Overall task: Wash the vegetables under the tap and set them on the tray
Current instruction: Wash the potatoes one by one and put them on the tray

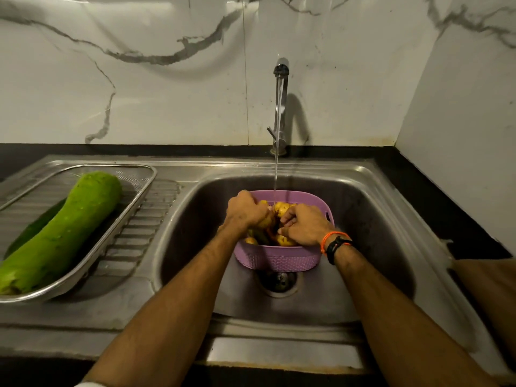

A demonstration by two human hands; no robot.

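Vegetables [282,210], half hidden under both hands, fill a purple basket [279,258] in the sink [377,219] beneath the running tap [280,107]; left hand [245,209] and right hand [304,224] curl around pieces. A green gourd [61,233] lies on the tray [111,241] by the bench's left edge, its end cut off.

Steel sink [391,219]: purple basket [279,259]; drainboard tray [120,219].

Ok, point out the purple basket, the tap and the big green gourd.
purple basket [279,259]: head view, front wall.
tap [281,69]: head view, spout head.
big green gourd [64,230]: head view, middle of its body.
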